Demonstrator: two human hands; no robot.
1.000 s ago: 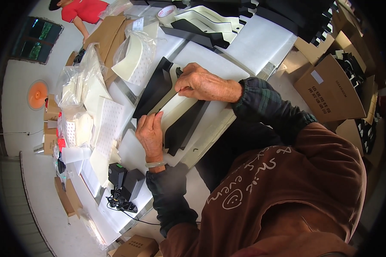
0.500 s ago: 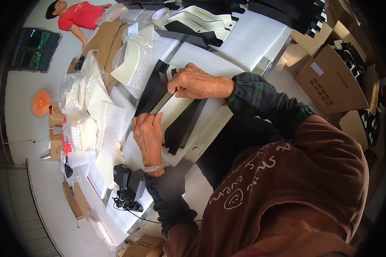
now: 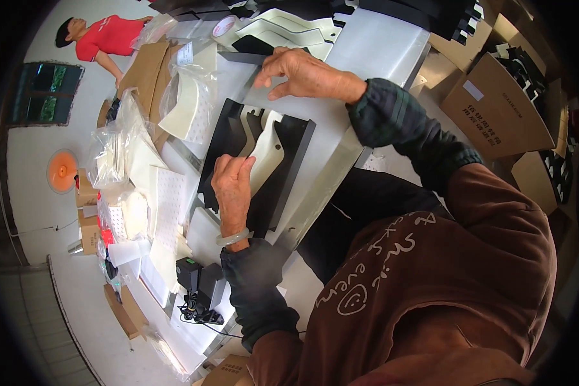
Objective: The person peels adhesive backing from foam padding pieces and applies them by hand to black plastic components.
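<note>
A black folded tray-like part [image 3: 292, 154] with a cream lining [image 3: 269, 151] lies in front of me on the white worktop. The lining is wavy and has a small dark hole near its middle. My left hand [image 3: 233, 190] is closed at the lining's near left edge, thumb and fingers pinching it; the fingertips partly hide the grip. Raised beyond the part's far end, my right hand [image 3: 305, 74] has its fingers apart and nothing in them. It is close to a stack of similar cream-lined black parts [image 3: 289, 32], and I cannot tell whether it touches them.
A tape roll [image 3: 225, 27] stands beside the stack. Plastic-wrapped cream sheets [image 3: 188, 116] and dotted sheets [image 3: 168, 202] lie to the left. Black adapters with cables [image 3: 199, 283] sit near my left forearm. An open carton [image 3: 495, 106] holds black parts at right. A person in red [image 3: 112, 38] stands far left.
My right hand has let go of the lining and moved up and away, its fingers opening. My left hand stays at the lining's edge. The part sits slightly differently in view.
</note>
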